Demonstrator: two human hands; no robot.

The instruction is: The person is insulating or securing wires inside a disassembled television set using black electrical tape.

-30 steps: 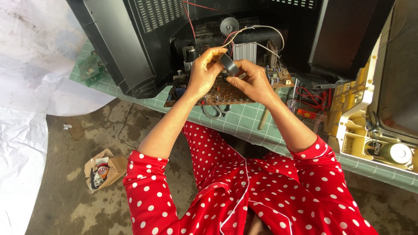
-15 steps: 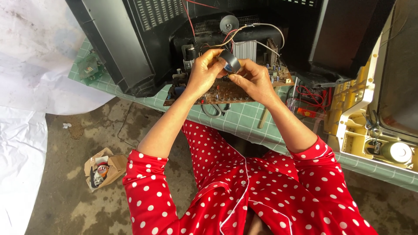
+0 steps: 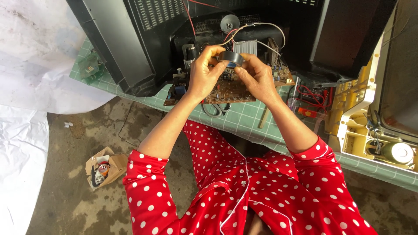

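Far below and left of my grip, I see an open brown cardboard box [image 3: 106, 167] of scraps lying on the concrete floor.

Soft, even daylight, sharp centre, mild wide-angle bending at the edges; the dark television cabinet [image 3: 130, 48] perhaps loses detail.

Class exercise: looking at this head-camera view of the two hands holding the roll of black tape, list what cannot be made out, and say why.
- Head view: most of the black tape roll is covered by the left hand and right hand.
- The circuit board parts are too small to tell.
- The open black television casing is cut off by the top edge.
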